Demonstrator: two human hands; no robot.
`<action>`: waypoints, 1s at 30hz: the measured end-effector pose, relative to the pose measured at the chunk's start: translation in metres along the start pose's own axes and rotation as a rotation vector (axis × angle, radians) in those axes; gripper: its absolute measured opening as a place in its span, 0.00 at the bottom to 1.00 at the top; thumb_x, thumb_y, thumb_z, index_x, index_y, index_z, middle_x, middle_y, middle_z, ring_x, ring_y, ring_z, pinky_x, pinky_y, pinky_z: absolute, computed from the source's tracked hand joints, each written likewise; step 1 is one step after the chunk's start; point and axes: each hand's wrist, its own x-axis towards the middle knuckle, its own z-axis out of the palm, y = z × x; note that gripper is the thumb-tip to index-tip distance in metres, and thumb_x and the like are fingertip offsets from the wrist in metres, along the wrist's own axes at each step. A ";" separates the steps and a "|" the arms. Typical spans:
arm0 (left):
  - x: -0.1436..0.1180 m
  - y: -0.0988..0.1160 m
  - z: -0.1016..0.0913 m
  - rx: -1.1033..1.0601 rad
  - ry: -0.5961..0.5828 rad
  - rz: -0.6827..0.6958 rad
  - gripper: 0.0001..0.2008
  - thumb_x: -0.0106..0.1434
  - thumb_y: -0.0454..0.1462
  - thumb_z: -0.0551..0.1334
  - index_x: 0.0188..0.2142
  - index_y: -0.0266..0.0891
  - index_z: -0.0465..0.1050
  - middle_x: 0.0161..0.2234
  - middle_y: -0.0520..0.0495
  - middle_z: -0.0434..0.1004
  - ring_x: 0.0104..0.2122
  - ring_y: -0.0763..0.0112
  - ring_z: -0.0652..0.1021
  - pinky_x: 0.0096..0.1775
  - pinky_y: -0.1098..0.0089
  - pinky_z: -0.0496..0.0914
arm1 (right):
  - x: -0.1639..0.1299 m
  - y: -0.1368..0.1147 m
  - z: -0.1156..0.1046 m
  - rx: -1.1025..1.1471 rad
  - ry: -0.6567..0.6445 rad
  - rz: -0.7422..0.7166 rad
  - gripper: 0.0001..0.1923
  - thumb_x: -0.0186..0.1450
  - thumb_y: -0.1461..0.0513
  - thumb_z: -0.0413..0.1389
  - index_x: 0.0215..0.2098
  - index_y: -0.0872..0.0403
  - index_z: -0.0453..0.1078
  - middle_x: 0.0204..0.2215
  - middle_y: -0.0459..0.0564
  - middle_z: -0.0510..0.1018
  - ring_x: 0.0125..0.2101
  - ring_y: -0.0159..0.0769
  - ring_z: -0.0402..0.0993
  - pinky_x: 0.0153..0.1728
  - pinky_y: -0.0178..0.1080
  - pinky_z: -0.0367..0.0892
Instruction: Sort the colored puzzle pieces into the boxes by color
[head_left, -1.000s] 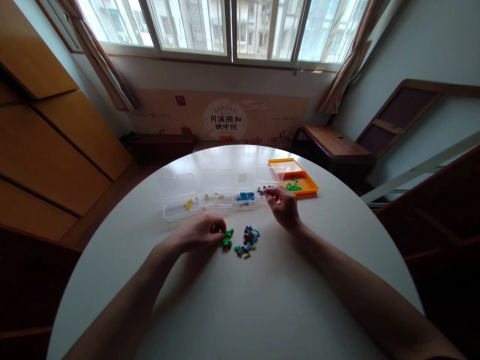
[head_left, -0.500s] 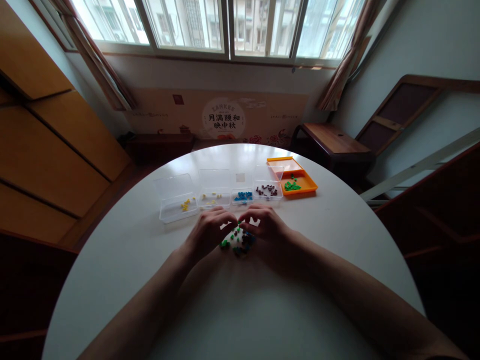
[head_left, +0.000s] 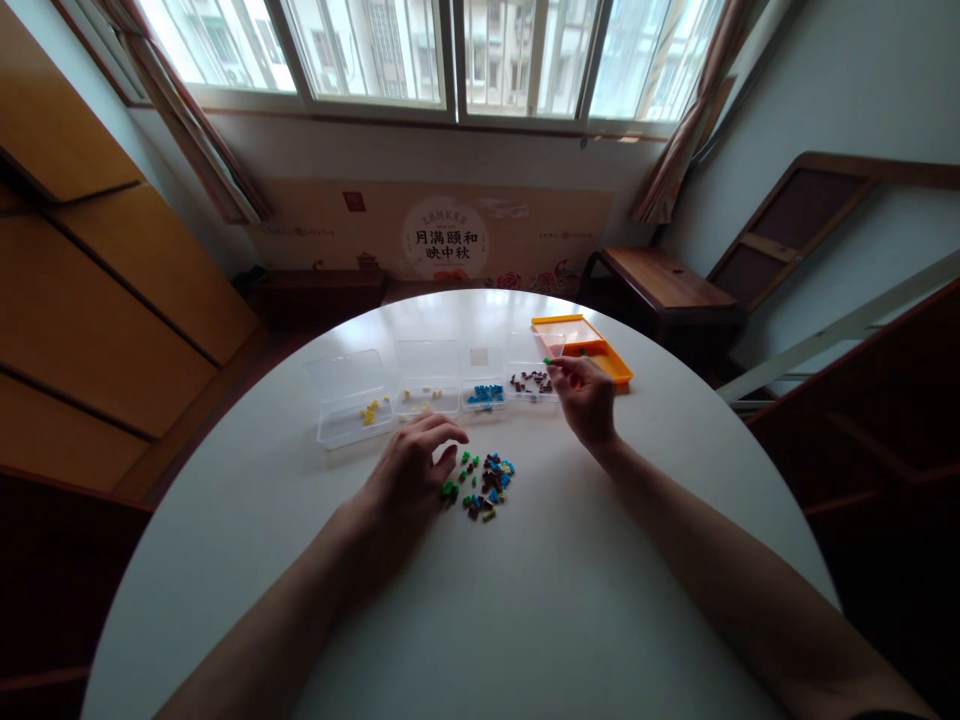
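Between finger and thumb, my right hand [head_left: 587,398] pinches a small green building block [head_left: 548,362], above the clear box of dark brown blocks [head_left: 534,381] and in front of the orange case [head_left: 619,372]. My left hand [head_left: 417,455] hovers or rests beside a loose pile of mixed blocks [head_left: 491,480], its fingers curved and apart, with nothing seen in them. Green, brown, blue and yellow pieces make up the pile on the white table [head_left: 480,610]. My right hand hides most of the orange case's contents.
Left of the brown blocks stand open clear boxes with blue blocks [head_left: 485,395], pale yellow pieces [head_left: 426,393] and yellow blocks [head_left: 373,411]. A wooden stool [head_left: 671,278] is beyond the round table's edge at the right, under the windows [head_left: 420,60].
My right hand has moved away from my left, up and to the right, with a green block in its pinch. My left hand stays by the pile, which now shows more fully.
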 end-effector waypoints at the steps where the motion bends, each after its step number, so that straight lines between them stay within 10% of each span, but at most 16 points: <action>1: -0.001 0.000 0.000 -0.006 -0.008 -0.013 0.09 0.58 0.27 0.58 0.34 0.39 0.74 0.35 0.47 0.77 0.36 0.68 0.75 0.41 0.66 0.70 | 0.006 0.007 -0.004 -0.018 0.102 0.073 0.11 0.62 0.57 0.56 0.35 0.57 0.77 0.26 0.49 0.76 0.24 0.32 0.67 0.29 0.36 0.66; 8: -0.004 -0.001 -0.001 0.001 -0.081 -0.051 0.11 0.57 0.27 0.58 0.36 0.40 0.75 0.36 0.47 0.76 0.37 0.67 0.74 0.41 0.65 0.70 | 0.024 0.049 -0.021 -0.096 0.251 0.367 0.18 0.59 0.57 0.55 0.41 0.60 0.77 0.30 0.54 0.80 0.25 0.36 0.71 0.31 0.39 0.68; 18: -0.001 0.005 -0.005 -0.013 -0.186 -0.076 0.13 0.56 0.27 0.58 0.37 0.40 0.75 0.36 0.47 0.75 0.38 0.67 0.73 0.43 0.67 0.68 | 0.015 0.033 -0.012 -0.005 0.228 0.310 0.14 0.59 0.59 0.54 0.36 0.59 0.76 0.28 0.52 0.78 0.25 0.34 0.70 0.29 0.37 0.68; 30: 0.003 0.008 -0.004 0.012 -0.173 -0.043 0.06 0.60 0.32 0.60 0.32 0.40 0.77 0.33 0.46 0.76 0.35 0.68 0.74 0.39 0.68 0.68 | -0.010 -0.011 0.003 0.148 -0.268 -0.022 0.07 0.62 0.63 0.54 0.34 0.55 0.75 0.28 0.48 0.76 0.24 0.30 0.66 0.28 0.35 0.65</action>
